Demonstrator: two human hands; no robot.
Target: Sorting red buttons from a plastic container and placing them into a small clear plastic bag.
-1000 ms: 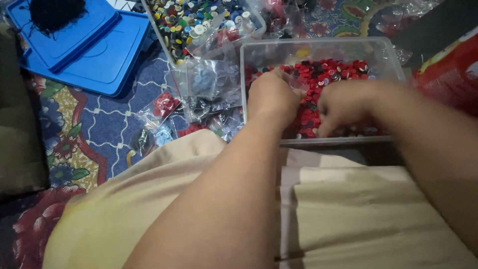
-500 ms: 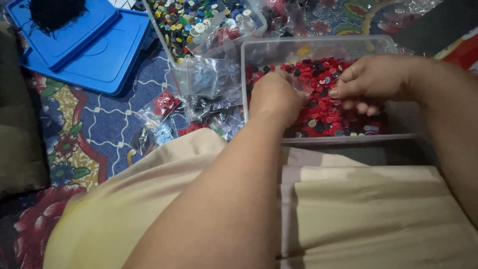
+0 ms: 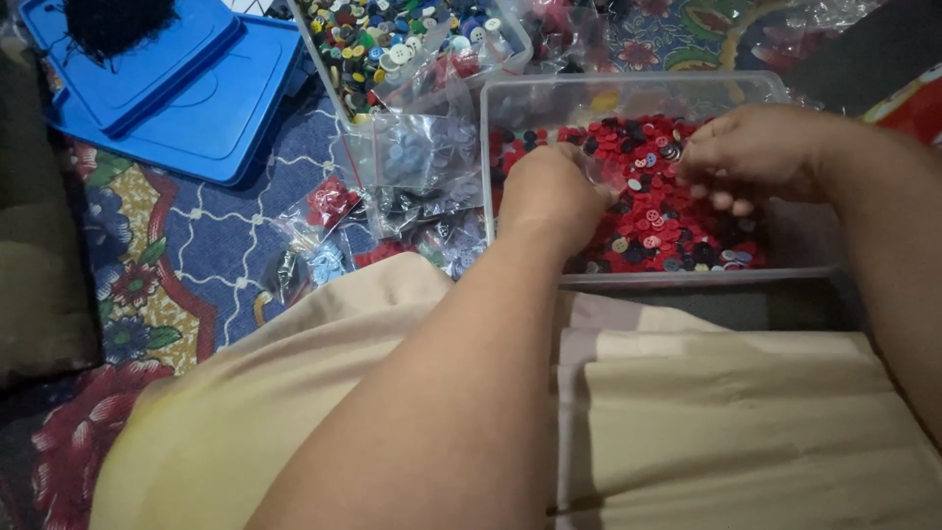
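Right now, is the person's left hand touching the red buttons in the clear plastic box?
Touching. The head view shows the left hand resting, fingers curled, on the red buttons inside the clear plastic box.

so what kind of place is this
Probably a home floor used for sorting craft supplies: a flower-patterned blue carpet, a clear plastic tub of mostly red buttons under both hands, a second tub of mixed-colour buttons, and small clear bags of buttons.

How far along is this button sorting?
Already done: small clear bags of buttons lie beside the clear tub. In hand: the left hand and right hand are both picking in the tub's red and dark buttons. Left: many there, plus a mixed-colour tray.
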